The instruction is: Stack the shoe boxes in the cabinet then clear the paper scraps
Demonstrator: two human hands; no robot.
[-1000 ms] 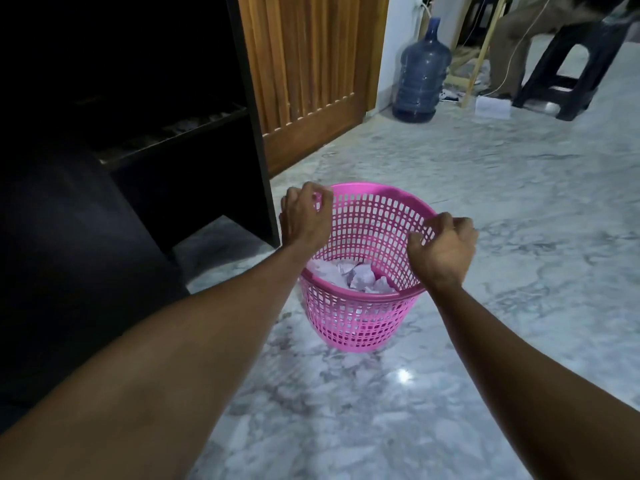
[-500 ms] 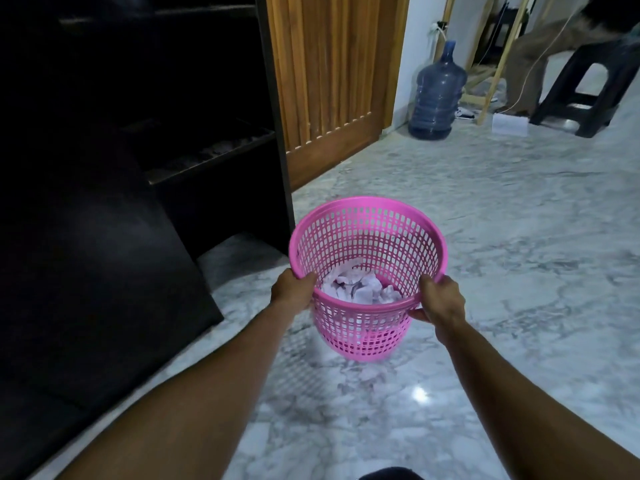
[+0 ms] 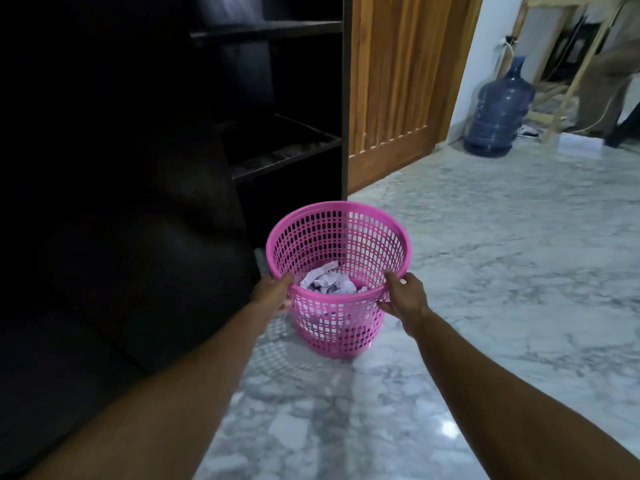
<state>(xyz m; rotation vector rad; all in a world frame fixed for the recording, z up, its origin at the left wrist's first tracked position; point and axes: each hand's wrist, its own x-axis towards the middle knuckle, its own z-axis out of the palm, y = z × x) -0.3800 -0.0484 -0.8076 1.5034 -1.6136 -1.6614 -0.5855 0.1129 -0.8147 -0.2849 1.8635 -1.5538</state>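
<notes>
A pink lattice waste basket (image 3: 346, 233) is in the middle of the view, its base at the marble floor beside the dark cabinet (image 3: 284, 98). White crumpled paper scraps (image 3: 329, 282) lie inside it. My left hand (image 3: 273, 292) grips the basket's near left rim. My right hand (image 3: 401, 296) grips the near right rim, thumb over the edge. The cabinet's shelves are dark; no shoe boxes can be made out in them.
A wooden slatted door (image 3: 398, 81) stands right of the cabinet. A blue water jug (image 3: 498, 112) sits by the far wall, next to a wooden frame (image 3: 561, 81) and a person's legs (image 3: 609, 64). Marble floor (image 3: 502, 271) spreads to the right.
Both hands shifted from the basket's side rims to its near rim. The basket moved left, closer to the cabinet, and the view rose to show more shelves.
</notes>
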